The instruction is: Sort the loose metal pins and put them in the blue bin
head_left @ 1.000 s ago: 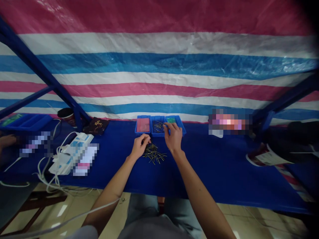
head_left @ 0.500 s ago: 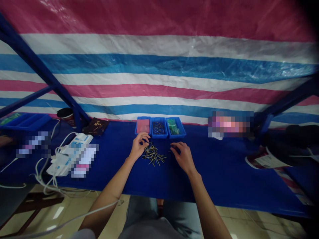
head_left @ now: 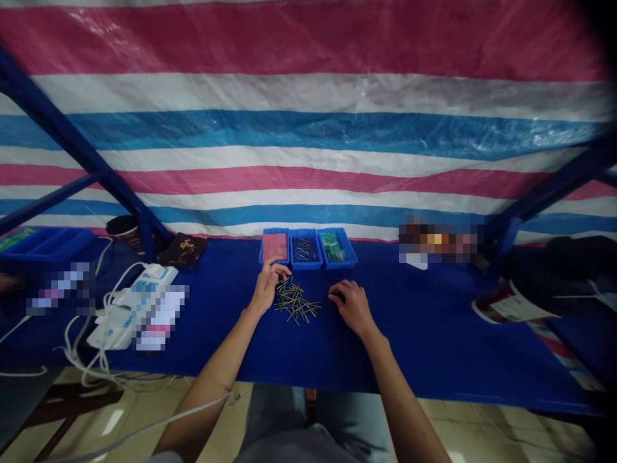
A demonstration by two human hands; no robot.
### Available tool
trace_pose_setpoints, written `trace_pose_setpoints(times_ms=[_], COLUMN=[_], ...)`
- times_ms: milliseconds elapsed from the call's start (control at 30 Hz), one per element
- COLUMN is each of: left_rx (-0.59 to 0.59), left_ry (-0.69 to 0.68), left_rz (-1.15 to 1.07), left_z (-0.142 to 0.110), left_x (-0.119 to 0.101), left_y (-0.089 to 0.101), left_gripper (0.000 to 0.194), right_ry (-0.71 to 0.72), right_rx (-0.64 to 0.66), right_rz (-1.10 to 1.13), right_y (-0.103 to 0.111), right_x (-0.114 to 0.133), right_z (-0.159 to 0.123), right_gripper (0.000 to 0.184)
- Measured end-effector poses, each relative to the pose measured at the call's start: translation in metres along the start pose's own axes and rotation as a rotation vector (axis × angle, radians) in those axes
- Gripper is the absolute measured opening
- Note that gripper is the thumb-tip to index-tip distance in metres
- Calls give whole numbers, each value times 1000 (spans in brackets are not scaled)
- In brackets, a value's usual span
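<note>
Your left hand (head_left: 266,287) is pinching at the pile of pins (head_left: 295,303), its hold unclear; your right hand (head_left: 353,307) is curling half-open beside the pile. Three blue trays (head_left: 305,267) are sitting ahead.

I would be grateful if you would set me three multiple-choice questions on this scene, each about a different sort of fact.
1. Where does the pile of thin metal pins lie?
A) In a tray
B) On the blue tabletop, between the left hand and right hand
C) On a white power strip

2. How many blue plastic trays stand in the row?
A) Two
B) Four
C) Three

3. What state is the middle tray in?
A) Empty
B) Upside down
C) Holding dark pins

1: B, the pile lies loose between the hands.
2: C, three stand side by side.
3: C, pins show inside it.
</note>
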State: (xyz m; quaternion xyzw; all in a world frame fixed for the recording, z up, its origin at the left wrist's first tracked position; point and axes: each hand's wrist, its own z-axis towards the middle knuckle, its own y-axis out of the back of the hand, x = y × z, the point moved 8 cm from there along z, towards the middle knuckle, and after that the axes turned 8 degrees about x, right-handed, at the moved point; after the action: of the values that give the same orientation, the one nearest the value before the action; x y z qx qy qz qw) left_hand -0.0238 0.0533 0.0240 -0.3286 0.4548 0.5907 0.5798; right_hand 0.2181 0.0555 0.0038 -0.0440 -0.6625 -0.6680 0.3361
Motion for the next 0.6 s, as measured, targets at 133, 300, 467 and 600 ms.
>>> trace_pose_setpoints(times_ms=[133, 300, 467, 600], left_rx=[35, -24, -25, -39], left_ry=[-7, -8, -29, -37], left_rz=[36, -9, -137, -125], left_z=[1, 1, 1, 0], left_x=[-1, 2, 6, 6], left_y=[-1, 4, 5, 7], left_gripper=[61, 37, 29, 44], right_ry=[1, -9, -21, -10], right_rx=[9, 23, 42, 36], right_rz=[-16, -38, -56, -54], right_y=[1, 1, 0, -1], right_x=[3, 5, 7, 6], right_z=[-1, -1, 0, 0], right_gripper=[13, 14, 14, 14])
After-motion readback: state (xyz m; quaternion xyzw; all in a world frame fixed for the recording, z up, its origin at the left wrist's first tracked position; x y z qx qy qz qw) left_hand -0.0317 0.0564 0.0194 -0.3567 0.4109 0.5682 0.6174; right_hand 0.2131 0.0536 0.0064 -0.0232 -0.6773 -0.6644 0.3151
